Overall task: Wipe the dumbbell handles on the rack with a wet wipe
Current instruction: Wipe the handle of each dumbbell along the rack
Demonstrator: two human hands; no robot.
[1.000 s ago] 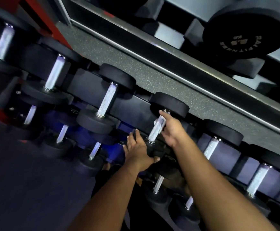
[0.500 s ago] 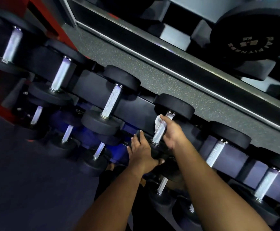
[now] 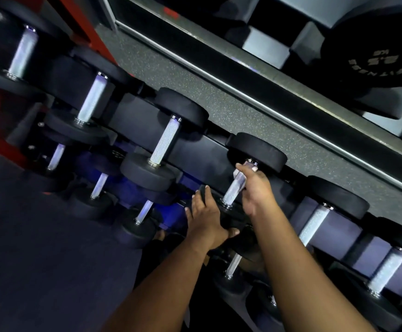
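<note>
**Your hands are on one dumbbell in the top row**

Your right hand (image 3: 255,188) is wrapped around the shiny handle (image 3: 233,192) of a dumbbell on the rack (image 3: 202,156), up near the far weight (image 3: 257,149). A bit of white wet wipe (image 3: 239,174) peeks out from under your curled fingers, pressed against the handle. Your left hand (image 3: 206,219) lies flat on the near weight (image 3: 233,216) of the same dumbbell, fingers straight and close together, thumb hooked around its edge. The next dumbbell (image 3: 165,142) sits just to the left (its handle is bare). More dumbbells fill the lower row (image 3: 99,183). A speckled floor (image 3: 219,111) runs behind the rack.
</note>
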